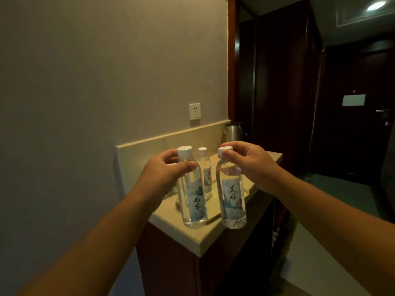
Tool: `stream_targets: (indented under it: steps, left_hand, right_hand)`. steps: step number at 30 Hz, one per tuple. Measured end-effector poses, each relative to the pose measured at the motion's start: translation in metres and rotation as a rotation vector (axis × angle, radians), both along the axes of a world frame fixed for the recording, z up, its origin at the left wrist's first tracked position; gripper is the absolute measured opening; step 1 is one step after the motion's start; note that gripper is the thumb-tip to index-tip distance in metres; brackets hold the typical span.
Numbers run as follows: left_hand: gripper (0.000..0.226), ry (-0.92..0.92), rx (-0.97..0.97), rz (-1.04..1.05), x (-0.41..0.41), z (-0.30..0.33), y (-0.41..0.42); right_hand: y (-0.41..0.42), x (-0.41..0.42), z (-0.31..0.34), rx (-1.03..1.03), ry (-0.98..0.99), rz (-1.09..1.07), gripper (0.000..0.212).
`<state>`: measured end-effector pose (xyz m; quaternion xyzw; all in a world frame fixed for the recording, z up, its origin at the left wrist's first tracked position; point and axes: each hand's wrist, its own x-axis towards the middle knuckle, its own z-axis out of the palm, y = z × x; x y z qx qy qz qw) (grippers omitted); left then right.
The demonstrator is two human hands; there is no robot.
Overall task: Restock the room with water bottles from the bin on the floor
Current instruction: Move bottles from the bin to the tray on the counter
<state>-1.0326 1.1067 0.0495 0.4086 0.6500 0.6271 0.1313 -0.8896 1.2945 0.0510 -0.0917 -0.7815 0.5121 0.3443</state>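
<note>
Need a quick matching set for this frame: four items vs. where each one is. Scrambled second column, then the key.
Things:
1. bottle in the left hand
2. bottle in the right hand
3. third bottle
4. kettle

Places:
A. standing on the counter, between and behind the two held bottles
B. at the counter's far end, by the dark wood panel
C. held near its neck by the left hand
D. pinched at its cap by the right hand

Pairs: 1-C, 2-D, 3-A, 4-B

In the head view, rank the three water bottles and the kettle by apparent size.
1-2. Bottle in the left hand and bottle in the right hand: alike, nearest the camera.
3. Standing bottle, farther back.
4. Kettle, farthest, so unsure.
</note>
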Motion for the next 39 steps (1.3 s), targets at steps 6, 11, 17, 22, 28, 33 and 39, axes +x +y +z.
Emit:
stream_targets:
  steps: [6,11,17,22,28,33,39]
  left_hand:
    - [0.038,0.075,-0.05,0.107,-0.023,-0.018,0.062]
    - [0.034,0.403,-0.132,0.225,-0.045,-0.031,0.09]
    - [0.019,0.435,-0.302,0.254,-0.057,-0.035,0.106]
    - [0.038,0.35,-0.338,0.324,-0.057,-0.032,0.114]
    - [0.038,0.344,-0.416,0.4,-0.043,-0.023,0.114]
    - [0.042,0.368,-0.488,0.448,-0.033,-0.016,0.117]
    - [0.044,0.309,-0.489,0.494,-0.029,-0.018,0.12]
  right_hand:
    - [0.087,-0.045,-0.017,0.067,-0.005,-0.013,0.014]
    - [0.144,-0.086,-0.027,0.036,-0.02,0.019,0.015]
    - [0.185,-0.132,-0.033,-0.044,-0.008,0.153,0.018]
    - [0.203,-0.166,-0.046,-0.064,-0.066,0.278,0.02]
    - [0.219,-0.179,-0.047,-0.005,-0.066,0.379,0.03]
    - [0.23,-0.173,-0.047,0.067,-0.102,0.505,0.033]
    - [0.236,-0.17,-0.046,0.056,-0.103,0.563,0.027]
